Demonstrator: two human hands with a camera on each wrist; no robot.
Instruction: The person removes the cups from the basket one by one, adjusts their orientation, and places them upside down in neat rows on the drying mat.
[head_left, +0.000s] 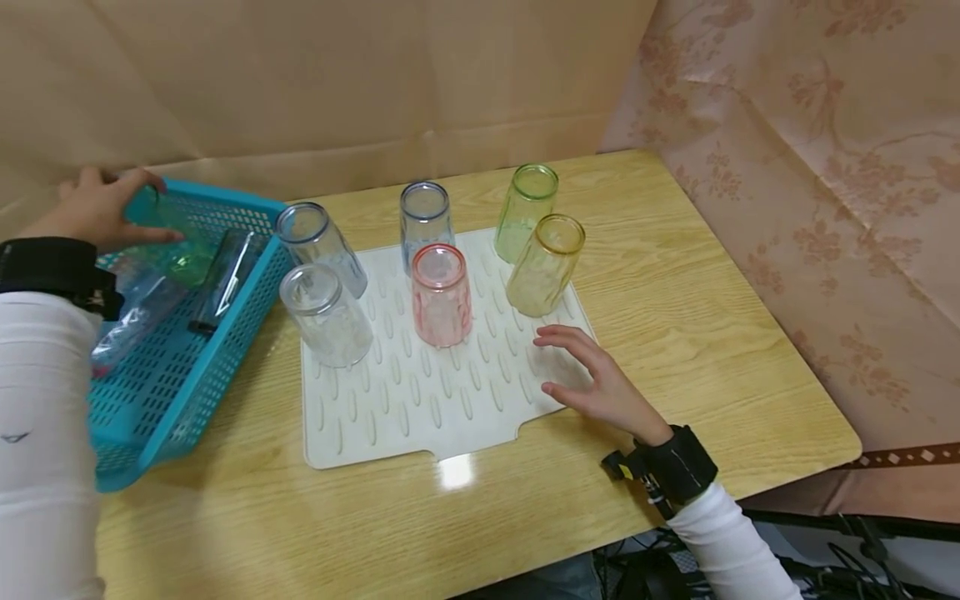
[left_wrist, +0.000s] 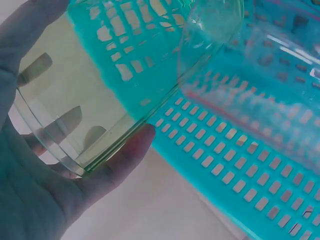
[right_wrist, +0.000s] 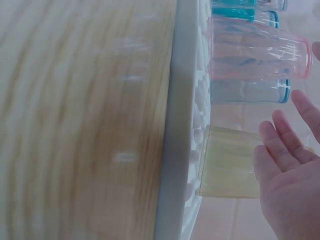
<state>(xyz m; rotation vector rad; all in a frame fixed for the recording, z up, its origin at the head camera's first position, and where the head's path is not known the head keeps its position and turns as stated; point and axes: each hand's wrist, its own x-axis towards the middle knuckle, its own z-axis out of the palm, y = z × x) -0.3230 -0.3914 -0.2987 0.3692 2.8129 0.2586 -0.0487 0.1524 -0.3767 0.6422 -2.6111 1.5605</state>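
Observation:
In the head view, my left hand (head_left: 97, 208) reaches over the far left of a blue plastic basket (head_left: 198, 383). Its fingers and thumb grip a green-tinted drinking glass (left_wrist: 102, 120), which lies tilted in the left wrist view. My right hand (head_left: 603, 387) hovers by the right edge of a white ridged drying mat (head_left: 442, 425), fingers apart and holding nothing. Closest to it stands a yellow glass (head_left: 545, 271), upside down. Also on the mat are a pink glass (head_left: 442, 300), a blue glass (head_left: 425, 225), a green glass (head_left: 525, 217) and a clear glass (head_left: 330, 321).
A bluish-rimmed glass (head_left: 322, 250) stands at the mat's back left, close to the basket. Inside the basket lie a dark glass (head_left: 228, 279) and a clear bluish one (head_left: 142, 312). The wooden table (head_left: 712, 333) meets a curtain (head_left: 337, 92) at the back.

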